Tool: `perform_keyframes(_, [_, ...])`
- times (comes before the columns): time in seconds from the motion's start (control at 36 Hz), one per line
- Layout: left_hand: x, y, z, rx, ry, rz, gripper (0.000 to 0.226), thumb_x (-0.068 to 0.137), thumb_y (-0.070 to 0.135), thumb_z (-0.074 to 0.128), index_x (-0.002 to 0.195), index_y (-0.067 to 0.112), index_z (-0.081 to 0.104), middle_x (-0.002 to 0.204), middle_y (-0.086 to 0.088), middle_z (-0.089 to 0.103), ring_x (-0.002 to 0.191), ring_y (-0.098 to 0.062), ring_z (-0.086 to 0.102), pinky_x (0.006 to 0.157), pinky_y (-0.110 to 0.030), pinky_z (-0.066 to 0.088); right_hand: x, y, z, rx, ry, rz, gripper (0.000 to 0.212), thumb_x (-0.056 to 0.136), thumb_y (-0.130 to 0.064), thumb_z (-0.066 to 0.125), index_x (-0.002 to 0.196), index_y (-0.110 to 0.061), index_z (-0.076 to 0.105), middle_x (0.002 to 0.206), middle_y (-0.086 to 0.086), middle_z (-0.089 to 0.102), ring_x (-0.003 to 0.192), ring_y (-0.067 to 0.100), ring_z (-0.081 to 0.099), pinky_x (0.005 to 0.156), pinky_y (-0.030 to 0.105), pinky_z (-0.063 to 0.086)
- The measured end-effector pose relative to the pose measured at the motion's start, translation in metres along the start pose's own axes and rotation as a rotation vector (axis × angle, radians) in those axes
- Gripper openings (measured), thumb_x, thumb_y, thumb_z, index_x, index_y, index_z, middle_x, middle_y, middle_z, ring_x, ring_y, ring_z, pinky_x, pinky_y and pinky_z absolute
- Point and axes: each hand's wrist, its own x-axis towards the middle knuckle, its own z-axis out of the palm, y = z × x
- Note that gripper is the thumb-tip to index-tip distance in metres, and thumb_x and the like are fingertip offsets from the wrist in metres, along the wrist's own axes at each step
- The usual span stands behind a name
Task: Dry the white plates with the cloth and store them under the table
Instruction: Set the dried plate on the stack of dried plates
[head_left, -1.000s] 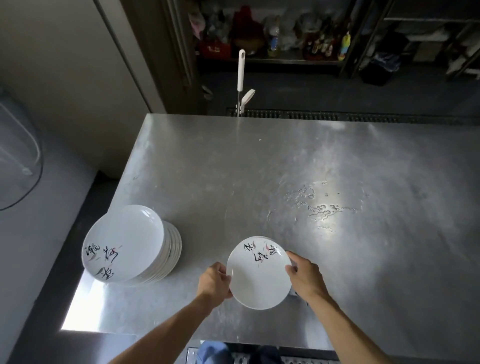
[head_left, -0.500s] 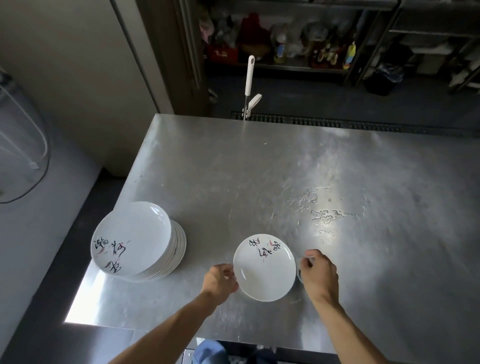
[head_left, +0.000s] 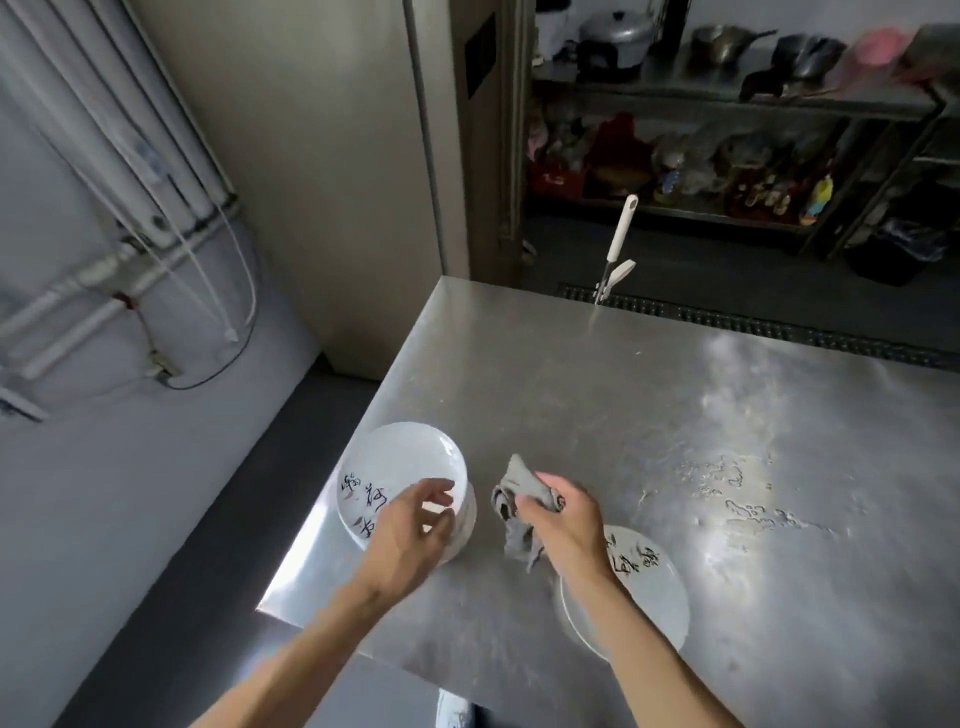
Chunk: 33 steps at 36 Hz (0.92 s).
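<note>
Both hands have left the single white round plate with dark brush lettering (head_left: 649, 587), which now lies flat on the brushed-steel table (head_left: 623, 395) near its front edge, partly covered by the right forearm. It seems to have been set down there to free the hands, close to the person and within easy reach for storing below.

At the table's left corner stands the stack of matching white plates (head_left: 400, 467), its top plate face up. The left hand (head_left: 410, 525) has crossed over to it and hovers above the top plate's right rim. Thumb and fingers are apart and gently curved, holding nothing. Whether the fingertips already touch the rim cannot be told. The pose suggests the hand is about to lift the next plate by its edge.

The right hand (head_left: 566, 519) has taken up the crumpled grey cloth (head_left: 519, 499), fingers curled tight round the bunched fabric, with loose ends hanging below the fist. It waits between the stack and the lone plate, probably so the cloth can meet the next plate as it comes off the stack.

Farther right, a patch of water droplets (head_left: 743, 499) glints on the steel, well apart from both plates. Beyond the far edge a white tool handle (head_left: 621, 228) stands upright, and dark metal shelves (head_left: 727, 98) carry pots.
</note>
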Motion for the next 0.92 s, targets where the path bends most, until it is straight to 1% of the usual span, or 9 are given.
perform_keyframes(0.06, [-0.001, -0.01, -0.027, -0.04, 0.093, -0.05, 0.034, 0.098, 0.002, 0.062, 0.127, 0.018, 0.065, 0.109, -0.002, 0.068, 0.091, -0.015, 0.071, 0.074, -0.03, 0.065, 0.0, -0.014, 0.023, 0.027, -0.041, -0.036, 0.022, 0.086, -0.006, 0.072, 0.097, -0.026, 0.075, 0.09, -0.003, 0.077, 0.089, 0.018, 0.072, 0.081, 0.034, 0.056])
perform_keyframes(0.17, [0.003, -0.034, -0.066, 0.058, 0.259, -0.104, 0.036, 0.098, 0.005, 0.061, 0.133, 0.013, 0.065, 0.114, -0.004, 0.064, 0.087, -0.012, 0.069, 0.073, -0.024, 0.055, 0.0, -0.029, 0.059, 0.049, -0.057, -0.044, 0.02, 0.086, -0.005, 0.071, 0.088, -0.024, 0.073, 0.086, 0.003, 0.077, 0.078, 0.015, 0.067, 0.074, 0.033, 0.056])
perform_keyframes(0.28, [0.014, -0.058, -0.083, 0.044, 0.195, -0.209, 0.037, 0.102, 0.013, 0.059, 0.139, 0.009, 0.061, 0.132, -0.014, 0.057, 0.092, -0.02, 0.073, 0.084, -0.035, 0.058, 0.003, -0.03, 0.081, 0.036, -0.02, 0.007, 0.014, 0.088, -0.002, 0.068, 0.091, -0.015, 0.073, 0.09, 0.011, 0.075, 0.077, 0.018, 0.062, 0.073, 0.034, 0.054])
perform_keyframes(0.36, [0.019, -0.067, -0.085, -0.019, 0.154, -0.282, 0.013, 0.104, 0.017, 0.059, 0.108, 0.022, 0.069, 0.111, -0.002, 0.061, 0.081, -0.021, 0.067, 0.068, -0.03, 0.052, 0.005, -0.026, 0.092, -0.019, -0.009, 0.045, 0.015, 0.09, 0.0, 0.062, 0.096, -0.007, 0.073, 0.091, 0.012, 0.074, 0.077, 0.018, 0.06, 0.069, 0.027, 0.048])
perform_keyframes(0.42, [0.023, -0.074, -0.083, -0.071, 0.146, -0.27, 0.024, 0.101, 0.012, 0.058, 0.084, 0.026, 0.066, 0.088, 0.004, 0.066, 0.066, -0.018, 0.06, 0.056, -0.028, 0.047, 0.006, -0.023, 0.096, -0.047, -0.002, 0.069, 0.014, 0.09, -0.001, 0.062, 0.097, -0.005, 0.073, 0.091, 0.013, 0.073, 0.076, 0.018, 0.058, 0.068, 0.027, 0.047])
perform_keyframes(0.5, [0.026, -0.081, -0.085, -0.097, 0.129, -0.284, 0.018, 0.098, 0.01, 0.058, 0.091, 0.015, 0.074, 0.087, -0.005, 0.07, 0.062, -0.016, 0.054, 0.058, -0.028, 0.045, 0.008, -0.02, 0.1, -0.063, 0.02, 0.081, 0.014, 0.09, -0.001, 0.062, 0.098, -0.004, 0.073, 0.091, 0.014, 0.072, 0.077, 0.018, 0.058, 0.071, 0.028, 0.047])
perform_keyframes(0.67, [0.027, -0.083, -0.09, -0.189, 0.113, -0.297, 0.049, 0.094, 0.008, 0.06, 0.085, 0.053, 0.075, 0.072, 0.023, 0.063, 0.078, -0.017, 0.062, 0.073, -0.034, 0.053, 0.013, -0.017, 0.106, -0.085, 0.063, 0.072, 0.012, 0.09, 0.0, 0.062, 0.092, -0.004, 0.073, 0.085, 0.013, 0.071, 0.074, 0.017, 0.055, 0.066, 0.027, 0.046])
perform_keyframes(0.78, [0.026, -0.078, -0.093, -0.281, 0.1, -0.3, 0.036, 0.083, 0.019, 0.06, 0.086, 0.052, 0.076, 0.071, 0.023, 0.063, 0.079, -0.017, 0.063, 0.075, -0.034, 0.052, 0.015, -0.016, 0.11, -0.081, 0.081, 0.078, 0.012, 0.089, -0.001, 0.062, 0.09, -0.006, 0.073, 0.082, 0.009, 0.07, 0.073, 0.017, 0.055, 0.065, 0.026, 0.046])
perform_keyframes(0.92, [0.029, -0.08, -0.093, -0.282, 0.11, -0.304, 0.047, 0.094, 0.004, 0.064, 0.078, 0.046, 0.078, 0.071, 0.022, 0.068, 0.078, -0.014, 0.066, 0.075, -0.033, 0.053, 0.017, -0.015, 0.109, -0.101, 0.087, 0.077, 0.014, 0.089, -0.003, 0.062, 0.09, -0.01, 0.074, 0.085, 0.008, 0.073, 0.072, 0.016, 0.058, 0.061, 0.02, 0.046])
